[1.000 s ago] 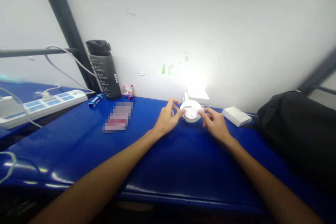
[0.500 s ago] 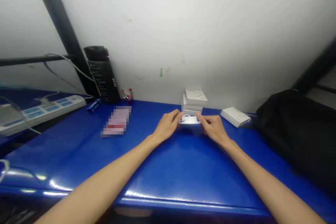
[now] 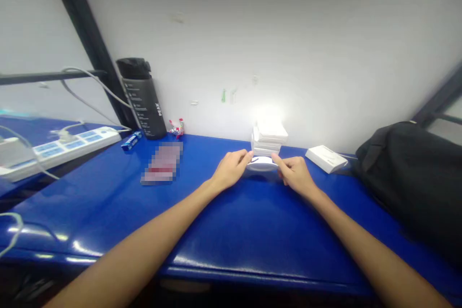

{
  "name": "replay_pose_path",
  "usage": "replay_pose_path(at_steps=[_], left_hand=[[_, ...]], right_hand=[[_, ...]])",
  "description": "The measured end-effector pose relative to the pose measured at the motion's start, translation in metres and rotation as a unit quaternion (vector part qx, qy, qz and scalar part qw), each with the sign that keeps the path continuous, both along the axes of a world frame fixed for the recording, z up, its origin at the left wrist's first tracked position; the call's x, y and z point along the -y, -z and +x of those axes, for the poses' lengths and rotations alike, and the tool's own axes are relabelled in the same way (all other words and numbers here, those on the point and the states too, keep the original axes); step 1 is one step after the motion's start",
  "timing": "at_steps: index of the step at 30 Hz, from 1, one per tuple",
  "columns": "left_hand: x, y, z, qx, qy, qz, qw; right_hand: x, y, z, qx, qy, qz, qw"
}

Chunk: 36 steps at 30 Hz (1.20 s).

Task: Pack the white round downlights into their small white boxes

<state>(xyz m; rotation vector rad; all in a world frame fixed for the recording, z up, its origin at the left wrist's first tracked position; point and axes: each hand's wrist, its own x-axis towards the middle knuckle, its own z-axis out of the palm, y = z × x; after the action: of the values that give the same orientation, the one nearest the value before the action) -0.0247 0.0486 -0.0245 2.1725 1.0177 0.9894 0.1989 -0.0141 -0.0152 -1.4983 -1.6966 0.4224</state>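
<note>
A thin white lamp [image 3: 262, 165] with a curved front edge is held level just above the blue tabletop. My left hand [image 3: 232, 167] pinches its left edge, thumb on top. On the opposite edge, my right hand [image 3: 294, 172] is closed in a similar grip. Right behind it stands a stack of flat white boxes [image 3: 267, 147]. Bright light falls on the top of the stack and the wall. The lamp's far side and underside are hidden.
Another white box [image 3: 326, 159] lies to the right, beside a black bag [image 3: 407, 183]. On the left are a dark bottle [image 3: 142, 101], a blue tube-like pack [image 3: 132, 140], a small red-and-silver wrapper [image 3: 176, 127], a blurred-out pink item [image 3: 163, 163] and a power strip [image 3: 72, 147] with cables.
A bright glow has appeared on the stacked boxes and the wall behind them, and the rest of the picture looks darker. Both hands keep their grip, while the view shifts slightly.
</note>
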Motion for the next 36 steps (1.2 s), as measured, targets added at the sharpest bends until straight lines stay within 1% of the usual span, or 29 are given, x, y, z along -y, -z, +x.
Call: replay_pose_path(at_steps=[5,9,11,14,16,19,21,23,24,25,27,29,30,33,36], left_hand=[[-0.002,0.003,0.0,0.001,0.018,-0.024,1.0],[0.0,0.001,0.0,0.002,0.007,-0.011,1.0],[0.002,-0.001,0.001,0.0,-0.001,-0.012,1.0],[0.002,-0.002,0.0,-0.003,-0.01,-0.023,1.0],[0.0,-0.001,-0.001,-0.001,-0.021,-0.02,1.0],[-0.005,0.002,-0.004,-0.007,-0.036,-0.012,0.999],[-0.007,0.004,-0.006,-0.012,-0.047,-0.01,0.999],[-0.008,0.004,-0.006,-0.011,-0.056,-0.003,0.998],[-0.008,0.005,-0.006,-0.008,-0.058,0.001,0.998],[-0.008,0.005,-0.006,-0.004,-0.057,0.006,0.998],[-0.008,0.005,-0.005,0.008,-0.05,0.019,0.999],[-0.008,0.006,-0.004,0.021,-0.044,0.031,0.998],[-0.008,0.006,-0.003,0.027,-0.044,0.037,0.998],[-0.009,0.006,-0.002,0.047,-0.049,0.05,0.996],[-0.009,0.006,-0.003,0.059,-0.05,0.055,0.996]], right_hand=[[0.001,0.001,0.001,-0.05,-0.011,-0.018,0.999],[0.002,0.0,-0.001,-0.059,-0.006,-0.019,0.998],[0.002,0.0,-0.002,-0.057,0.0,-0.01,0.998],[0.0,0.001,-0.002,-0.06,0.023,0.025,0.998],[-0.004,0.0,0.003,-0.053,0.059,0.051,0.996],[-0.01,-0.004,0.022,0.035,0.164,0.064,0.984],[-0.014,-0.006,0.04,0.101,0.235,0.055,0.965],[-0.017,-0.007,0.061,0.136,0.273,0.047,0.951],[-0.019,-0.006,0.072,0.178,0.289,0.038,0.94],[-0.021,-0.004,0.081,0.221,0.304,0.021,0.926],[-0.025,0.003,0.096,0.262,0.351,-0.021,0.899],[-0.029,0.01,0.105,0.261,0.389,-0.063,0.881],[-0.031,0.013,0.107,0.253,0.398,-0.082,0.878],[-0.034,0.018,0.111,0.23,0.402,-0.119,0.878],[-0.034,0.019,0.114,0.214,0.403,-0.133,0.88]])
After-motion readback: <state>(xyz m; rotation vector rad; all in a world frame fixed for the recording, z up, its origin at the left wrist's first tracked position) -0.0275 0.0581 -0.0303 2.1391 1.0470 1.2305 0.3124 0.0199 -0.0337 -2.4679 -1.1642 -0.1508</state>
